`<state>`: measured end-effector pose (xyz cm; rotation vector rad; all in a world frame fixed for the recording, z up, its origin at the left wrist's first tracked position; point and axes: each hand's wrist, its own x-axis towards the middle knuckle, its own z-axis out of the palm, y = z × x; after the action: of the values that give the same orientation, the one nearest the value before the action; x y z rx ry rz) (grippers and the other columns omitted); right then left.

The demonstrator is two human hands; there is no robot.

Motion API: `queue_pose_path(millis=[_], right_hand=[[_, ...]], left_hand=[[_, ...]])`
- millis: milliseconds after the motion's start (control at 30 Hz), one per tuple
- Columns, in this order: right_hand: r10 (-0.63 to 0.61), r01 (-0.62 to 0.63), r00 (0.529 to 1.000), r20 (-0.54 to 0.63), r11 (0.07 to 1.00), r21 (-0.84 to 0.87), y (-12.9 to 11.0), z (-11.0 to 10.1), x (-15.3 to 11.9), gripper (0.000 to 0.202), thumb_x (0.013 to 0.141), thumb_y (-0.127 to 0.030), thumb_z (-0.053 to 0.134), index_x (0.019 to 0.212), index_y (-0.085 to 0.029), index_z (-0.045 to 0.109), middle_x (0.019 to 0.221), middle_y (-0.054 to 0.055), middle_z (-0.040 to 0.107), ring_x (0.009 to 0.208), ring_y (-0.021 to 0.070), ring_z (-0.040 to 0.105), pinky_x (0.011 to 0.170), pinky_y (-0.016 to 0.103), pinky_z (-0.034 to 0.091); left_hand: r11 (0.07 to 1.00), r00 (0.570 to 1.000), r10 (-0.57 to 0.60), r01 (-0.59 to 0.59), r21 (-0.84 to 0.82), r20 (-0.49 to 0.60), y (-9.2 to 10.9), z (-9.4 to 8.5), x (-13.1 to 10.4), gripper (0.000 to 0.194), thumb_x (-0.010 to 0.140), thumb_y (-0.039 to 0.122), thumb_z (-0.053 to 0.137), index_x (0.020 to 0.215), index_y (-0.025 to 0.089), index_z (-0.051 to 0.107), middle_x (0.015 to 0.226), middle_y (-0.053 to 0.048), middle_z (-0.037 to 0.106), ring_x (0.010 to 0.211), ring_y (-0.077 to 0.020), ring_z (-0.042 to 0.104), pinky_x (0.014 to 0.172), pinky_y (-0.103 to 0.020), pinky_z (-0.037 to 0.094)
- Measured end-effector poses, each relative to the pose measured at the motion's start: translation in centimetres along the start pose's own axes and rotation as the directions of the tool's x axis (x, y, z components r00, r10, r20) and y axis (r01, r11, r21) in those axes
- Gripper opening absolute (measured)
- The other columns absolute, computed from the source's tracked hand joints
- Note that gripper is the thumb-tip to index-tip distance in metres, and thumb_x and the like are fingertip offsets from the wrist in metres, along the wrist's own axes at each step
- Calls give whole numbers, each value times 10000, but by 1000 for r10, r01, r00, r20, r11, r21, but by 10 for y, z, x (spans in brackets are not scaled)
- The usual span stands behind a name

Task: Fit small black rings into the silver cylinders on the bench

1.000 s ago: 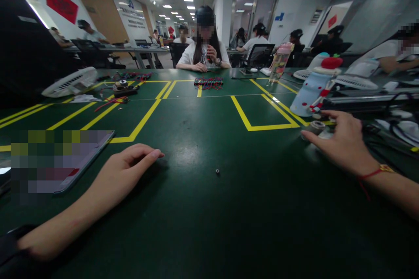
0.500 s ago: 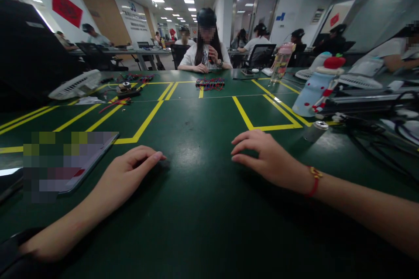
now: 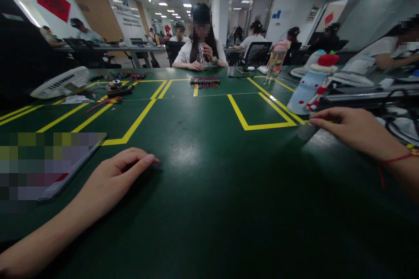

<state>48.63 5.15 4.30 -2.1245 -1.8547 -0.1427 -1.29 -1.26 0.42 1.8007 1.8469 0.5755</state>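
Now Returning to the Metal Cylinder (image 3: 306,132)

We are seeing the right hand (image 3: 355,127) reaching the metal cylinder's top, near the spotted bottle (image 3: 305,94), after hovering over mid-table half a second ago; we are judging that work is shifting back there. Its fingers are forming a narrow pinch, but we are failing to tell whether they are gripping anything. The left hand (image 3: 121,174) is staying low over the green table (image 3: 209,226), thumb and forefinger nearly meeting.
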Motion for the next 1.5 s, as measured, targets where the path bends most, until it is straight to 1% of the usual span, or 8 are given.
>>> queue_pose_path(millis=[133,400,567,733,900,1067,1333,1500], right_hand=[[64,-64,998,-26,998,3,1,-2,2,302,773,-487,611,938,-262,728,886,-3,704,787,160,618,700,275,412],[80,-80,997,-2,994,68,5,1,4,347,734,-518,623,972,-283,719,893,-15,706,785,164,628,703,278,431],[128,-127,992,-10,990,65,3,1,3,349,741,-522,614,930,-254,735,876,17,705,795,191,617,705,301,419],[95,-101,995,41,983,151,0,-4,0,344,767,-453,617,1005,-233,732,981,54,702,850,191,615,748,305,409],[182,-185,983,30,974,133,-2,-4,-1,371,742,-488,641,979,-214,720,921,64,699,797,185,608,716,306,406],[156,-167,985,73,967,192,-3,-2,-1,299,782,-397,617,1004,-225,720,982,43,697,871,170,608,774,287,395],[154,-149,988,-15,972,184,-2,1,-2,324,723,-430,659,904,-172,734,869,91,701,766,194,595,694,313,388],[122,-123,992,20,964,237,1,1,-2,327,745,-428,640,951,-191,732,917,86,706,828,195,615,749,315,410]], left_hand=[[1000,1000,23,-23,-11,-6,-4,1,1,398,850,596,462,940,265,663,1061,0,652,1017,-245,573,877,-329,376],[999,999,39,-40,-7,-22,-12,3,3,378,845,592,478,931,279,671,1066,11,667,1017,-236,585,872,-319,388],[999,999,42,-42,-7,-26,-4,1,1,399,838,596,475,923,262,674,1057,-7,681,1011,-248,592,866,-325,406],[999,999,35,-35,8,-4,6,-1,-3,407,851,571,462,916,234,680,1060,-36,685,1011,-257,590,873,-342,417],[999,999,42,-42,17,-7,8,-2,-3,412,848,573,459,912,238,690,1052,-34,693,1005,-260,598,880,-347,422],[999,999,44,-44,3,-9,8,-1,-4,376,852,545,480,902,239,693,1039,-21,692,1006,-245,604,881,-328,417],[999,999,50,-50,11,-7,9,-2,-5,363,853,538,484,894,247,697,1034,-10,695,990,-240,614,864,-327,428],[999,998,54,-54,4,8,8,-3,-5,350,862,524,481,905,246,691,1062,-19,688,1010,-243,600,886,-342,417]])
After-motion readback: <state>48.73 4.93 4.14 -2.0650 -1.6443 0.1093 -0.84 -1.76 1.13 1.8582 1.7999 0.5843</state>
